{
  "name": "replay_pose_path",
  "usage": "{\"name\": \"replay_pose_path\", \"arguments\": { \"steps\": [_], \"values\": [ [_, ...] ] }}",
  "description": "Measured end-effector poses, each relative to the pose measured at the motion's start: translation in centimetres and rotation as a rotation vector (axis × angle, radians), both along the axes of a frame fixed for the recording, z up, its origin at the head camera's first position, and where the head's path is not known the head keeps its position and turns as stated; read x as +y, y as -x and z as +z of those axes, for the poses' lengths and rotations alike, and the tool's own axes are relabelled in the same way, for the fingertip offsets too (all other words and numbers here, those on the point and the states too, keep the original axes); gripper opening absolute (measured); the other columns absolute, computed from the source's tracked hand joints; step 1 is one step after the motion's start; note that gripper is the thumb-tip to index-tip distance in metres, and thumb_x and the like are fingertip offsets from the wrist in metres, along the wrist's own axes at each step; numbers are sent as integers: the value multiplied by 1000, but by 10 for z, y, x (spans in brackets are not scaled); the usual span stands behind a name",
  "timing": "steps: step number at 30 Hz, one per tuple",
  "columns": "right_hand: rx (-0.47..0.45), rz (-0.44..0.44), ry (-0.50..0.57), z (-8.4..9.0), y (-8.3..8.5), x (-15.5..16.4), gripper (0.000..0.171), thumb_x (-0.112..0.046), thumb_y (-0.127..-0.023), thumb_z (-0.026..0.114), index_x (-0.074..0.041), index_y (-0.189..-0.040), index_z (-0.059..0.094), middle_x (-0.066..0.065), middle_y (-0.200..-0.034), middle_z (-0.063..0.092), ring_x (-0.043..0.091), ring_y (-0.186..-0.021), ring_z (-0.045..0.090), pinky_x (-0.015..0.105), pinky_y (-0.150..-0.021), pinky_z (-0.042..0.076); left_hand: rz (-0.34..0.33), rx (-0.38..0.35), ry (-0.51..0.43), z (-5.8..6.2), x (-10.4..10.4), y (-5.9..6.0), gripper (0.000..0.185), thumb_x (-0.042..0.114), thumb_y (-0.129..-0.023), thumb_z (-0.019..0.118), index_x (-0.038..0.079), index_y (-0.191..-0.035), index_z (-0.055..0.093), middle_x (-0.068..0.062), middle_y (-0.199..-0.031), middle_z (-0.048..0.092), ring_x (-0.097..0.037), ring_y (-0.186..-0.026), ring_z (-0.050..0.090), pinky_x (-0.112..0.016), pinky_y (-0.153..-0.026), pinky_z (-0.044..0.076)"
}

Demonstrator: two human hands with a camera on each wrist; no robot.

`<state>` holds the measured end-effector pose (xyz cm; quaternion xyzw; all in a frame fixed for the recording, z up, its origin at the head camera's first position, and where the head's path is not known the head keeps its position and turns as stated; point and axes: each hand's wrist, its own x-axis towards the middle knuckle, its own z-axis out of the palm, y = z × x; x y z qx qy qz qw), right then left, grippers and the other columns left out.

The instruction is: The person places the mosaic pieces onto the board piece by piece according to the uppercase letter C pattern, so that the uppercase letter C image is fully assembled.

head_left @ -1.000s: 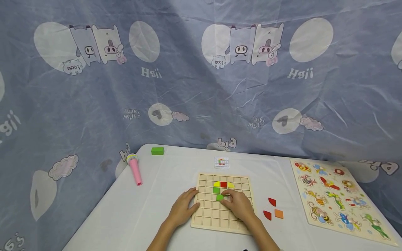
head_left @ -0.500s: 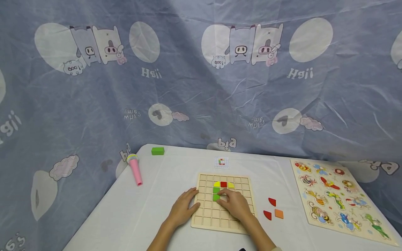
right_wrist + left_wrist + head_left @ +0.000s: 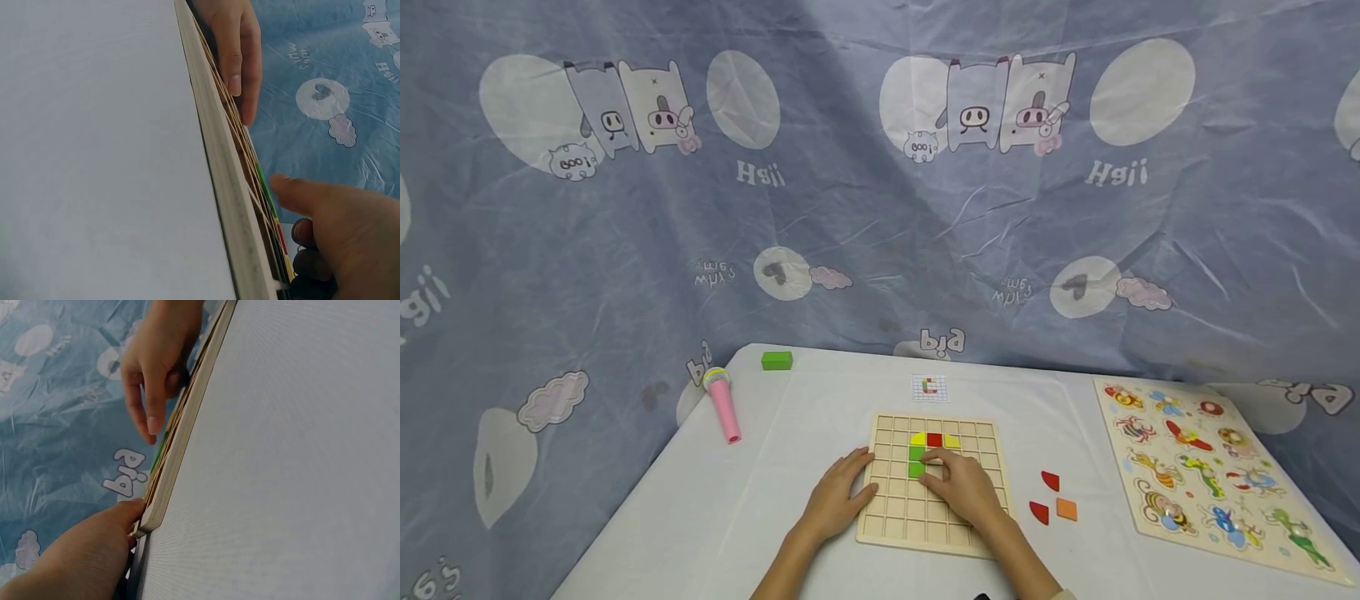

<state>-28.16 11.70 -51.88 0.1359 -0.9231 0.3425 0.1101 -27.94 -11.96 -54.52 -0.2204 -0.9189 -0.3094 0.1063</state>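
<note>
A wooden grid board [image 3: 895, 508] lies on the table in the head view. In its cells sit a yellow quarter-round tile [image 3: 918, 438], a red square tile [image 3: 934, 439], another yellow tile [image 3: 952, 442] and an upper green square tile [image 3: 917, 452]. Directly below that one is a lower green square tile [image 3: 916, 470]. My right hand [image 3: 967, 490] is over the board, thumb and index fingertips spread apart at the right side of the lower green tile. My left hand [image 3: 835, 497] rests along the board's left edge, fingertips touching its rim, fingers loosely extended.
Right of the board lie two red quarter-round tiles [image 3: 1050, 481] and an orange square tile [image 3: 1066, 509]. A pattern card [image 3: 929, 388] lies behind it. A pink toy microphone [image 3: 723, 408] and green block [image 3: 777, 361] are at left, an insect puzzle board [image 3: 1213, 475] at right.
My right hand has moved slightly left and set the pinched green tile into the cell below the upper green one; its fingers have loosened. My left hand has stayed put.
</note>
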Motion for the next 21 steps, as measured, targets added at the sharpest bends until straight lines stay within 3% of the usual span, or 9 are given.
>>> {"name": "replay_pose_path", "arguments": {
  "steps": [10,21],
  "values": [
    [-33,-43,34,9,-8,35,21,-30,-81,72,-22,-100,68,-8,-50,39,5,-41,32,20,-38,26,-8,1,3,1,3,1,51,38,-92,55,10,-134,46,-8,-141,41,-24,-131,35,-43,-108,24],
    [71,-130,-35,14,-25,100,24,-28,-82,71,-15,-102,67,-9,-53,38,4,-41,31,21,-37,30,-4,-1,-2,-2,1,2,51,38,-92,55,10,-134,47,-7,-141,41,-24,-131,35,-43,-108,25]
  ]
}}
